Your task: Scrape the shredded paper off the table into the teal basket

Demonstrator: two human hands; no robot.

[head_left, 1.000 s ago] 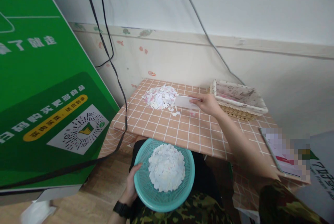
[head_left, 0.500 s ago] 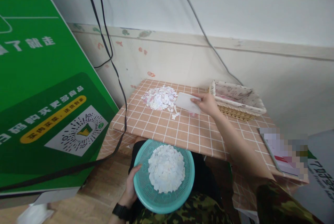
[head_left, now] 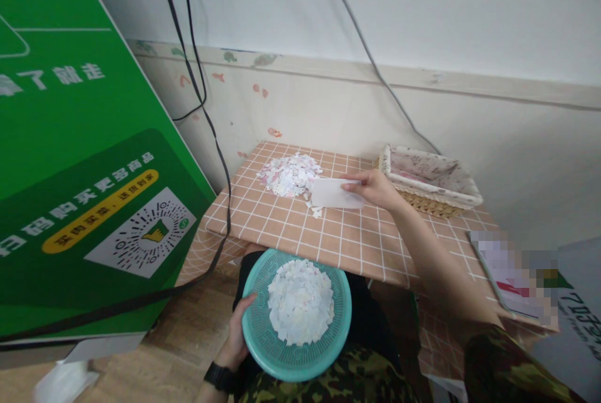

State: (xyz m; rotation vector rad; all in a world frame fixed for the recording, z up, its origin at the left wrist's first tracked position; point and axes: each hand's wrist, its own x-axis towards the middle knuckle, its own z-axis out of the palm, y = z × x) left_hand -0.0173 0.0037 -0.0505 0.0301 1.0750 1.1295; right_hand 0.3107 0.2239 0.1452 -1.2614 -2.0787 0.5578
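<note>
Head cam: L hand (head_left: 236, 331) part. hidden by teal colander (head_left: 300, 363)

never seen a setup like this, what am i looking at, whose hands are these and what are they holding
There is no machine here: these are a person's own bare hands, seen from a camera worn on the head, looking forward and down. The left hand grips the rim of a teal basket, which holds a heap of small white pieces. The right hand holds a flat white card beside a pile of white and pinkish scraps on a checked tabletop. Farther right on it stands a lined wicker basket.
</note>
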